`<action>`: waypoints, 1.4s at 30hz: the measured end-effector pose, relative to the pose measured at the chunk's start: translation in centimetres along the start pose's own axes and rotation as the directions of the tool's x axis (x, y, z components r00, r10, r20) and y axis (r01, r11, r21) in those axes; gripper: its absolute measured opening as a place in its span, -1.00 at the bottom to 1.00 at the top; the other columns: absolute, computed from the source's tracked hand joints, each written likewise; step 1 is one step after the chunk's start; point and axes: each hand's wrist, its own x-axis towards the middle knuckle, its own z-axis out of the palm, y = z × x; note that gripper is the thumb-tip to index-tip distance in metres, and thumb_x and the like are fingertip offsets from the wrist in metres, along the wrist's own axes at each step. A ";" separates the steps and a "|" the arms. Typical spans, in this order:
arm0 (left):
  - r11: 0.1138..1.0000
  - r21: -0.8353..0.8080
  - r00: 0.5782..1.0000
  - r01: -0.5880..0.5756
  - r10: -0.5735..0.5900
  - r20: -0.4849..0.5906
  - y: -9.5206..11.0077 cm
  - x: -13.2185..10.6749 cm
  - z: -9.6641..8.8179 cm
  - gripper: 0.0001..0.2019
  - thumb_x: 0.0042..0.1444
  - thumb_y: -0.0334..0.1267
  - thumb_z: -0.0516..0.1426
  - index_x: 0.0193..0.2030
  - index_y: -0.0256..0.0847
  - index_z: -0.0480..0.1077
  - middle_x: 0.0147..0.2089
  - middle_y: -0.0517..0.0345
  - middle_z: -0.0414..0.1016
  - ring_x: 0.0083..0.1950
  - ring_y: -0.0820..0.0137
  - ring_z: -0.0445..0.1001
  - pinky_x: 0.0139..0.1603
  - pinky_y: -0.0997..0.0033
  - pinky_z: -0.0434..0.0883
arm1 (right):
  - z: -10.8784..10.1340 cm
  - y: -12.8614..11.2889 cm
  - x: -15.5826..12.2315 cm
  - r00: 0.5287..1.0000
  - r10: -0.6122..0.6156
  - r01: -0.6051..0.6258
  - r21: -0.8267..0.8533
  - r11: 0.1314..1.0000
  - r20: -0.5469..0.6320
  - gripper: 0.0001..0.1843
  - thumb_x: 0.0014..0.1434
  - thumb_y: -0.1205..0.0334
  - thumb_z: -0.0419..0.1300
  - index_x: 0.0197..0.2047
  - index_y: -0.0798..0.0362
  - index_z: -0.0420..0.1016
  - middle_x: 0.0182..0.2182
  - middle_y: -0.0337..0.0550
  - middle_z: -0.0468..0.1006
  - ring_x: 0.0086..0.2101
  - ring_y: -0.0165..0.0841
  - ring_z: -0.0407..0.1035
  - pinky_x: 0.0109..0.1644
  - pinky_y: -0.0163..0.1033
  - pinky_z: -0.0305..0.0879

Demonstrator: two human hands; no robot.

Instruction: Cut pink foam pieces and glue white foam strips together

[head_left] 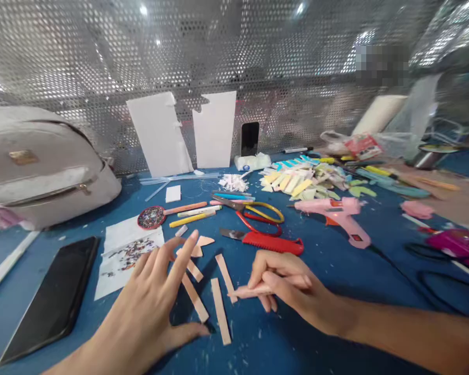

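While the left hand [152, 291] is spread open in the head view, thumb and index finger wide apart over a speckled blue tabletop [305, 359], the right hand [285, 284] is closed in a pinch on one slim pale-pink piece [254, 290]. The piece narrows towards the left hand; its material is unclear. Between the hands lie two straight, flat peach-coloured strips [221, 311]; two more, partly covered, lie by the left fingers. Angular peach scraps [206, 240] sit just beyond the left index fingertip, too overlapped to count. Beyond the right hand are a red-handled cutter [273, 243] with a metal blade and, farther right, one pink plastic glue gun [336, 211]. Left of the left hand lies one glossy black rectangular slab [54, 297]. Farthest from both hands, two white panels [160, 135] with ragged edges stand before a perforated metal screen [101, 57].
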 end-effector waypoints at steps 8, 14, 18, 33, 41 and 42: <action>0.994 -0.088 0.995 0.057 -0.049 0.090 0.2 -1.4 0.7 0.06 0.13 -0.21 0.23 0.57 -0.07 -0.43 0.42 -0.20 0.21 0.33 -0.12 0.32 0.19 -0.18 0.46 | 0.1 -0.3 0.2 1.000 -0.003 0.003 -0.025 1.000 -0.012 -0.60 0.45 -0.02 0.05 -0.26 0.14 0.43 -0.51 -0.30 0.35 -0.48 -0.46 0.33 -0.28 -0.29 0.38; 0.995 -0.090 0.997 0.041 -0.035 0.062 1.6 -1.8 0.1 0.20 0.01 -0.28 0.31 0.56 -0.11 -0.49 0.46 -0.16 0.17 0.39 0.00 0.26 0.28 0.02 0.41 | 0.5 -0.3 -0.1 0.996 -0.044 0.052 -0.113 0.992 0.076 -0.69 0.44 0.08 0.04 -0.24 0.12 0.43 -0.49 -0.21 0.45 -0.49 -0.42 0.39 -0.41 -0.36 0.30; 0.995 -0.094 0.998 0.018 -0.011 0.068 2.3 -2.2 0.2 0.34 -0.09 -0.23 0.42 0.55 -0.13 -0.53 0.44 -0.20 0.23 0.37 -0.02 0.28 0.29 -0.01 0.37 | 0.9 -0.3 -0.4 0.956 -0.130 0.198 -0.251 0.948 0.262 -0.77 0.36 0.13 0.12 -0.17 0.11 0.51 -0.45 -0.17 0.56 -0.50 -0.43 0.38 -0.37 -0.36 0.26; 0.978 -0.207 0.999 -0.007 0.014 0.034 1.3 -2.6 1.4 0.34 -0.12 -0.18 0.46 0.56 -0.17 -0.42 0.36 -0.17 0.34 0.29 -0.04 0.35 0.24 0.01 0.37 | 1.3 -0.8 0.2 0.960 0.009 0.070 -0.272 0.960 0.279 -0.55 0.40 -0.10 0.08 -0.15 0.13 0.56 -0.34 -0.10 0.61 -0.37 -0.38 0.44 -0.27 -0.34 0.28; 0.985 -0.169 0.996 0.045 -0.032 0.080 1.7 -2.6 0.8 0.34 -0.11 -0.21 0.46 0.55 -0.13 -0.44 0.37 -0.09 0.33 0.31 0.04 0.33 0.30 0.09 0.32 | 1.2 -0.2 0.2 0.955 -0.050 0.124 -0.241 0.962 0.292 -0.58 0.37 -0.07 0.12 -0.17 0.14 0.56 -0.38 -0.12 0.60 -0.43 -0.41 0.42 -0.30 -0.37 0.28; 0.984 -0.174 0.996 0.044 -0.031 0.080 1.7 -2.6 0.8 0.34 -0.10 -0.21 0.46 0.55 -0.12 -0.45 0.37 -0.08 0.34 0.31 0.05 0.34 0.30 0.09 0.32 | 1.3 -0.1 0.2 0.952 -0.058 0.133 -0.234 0.963 0.301 -0.59 0.37 -0.05 0.13 -0.17 0.15 0.57 -0.38 -0.12 0.61 -0.43 -0.42 0.43 -0.30 -0.37 0.28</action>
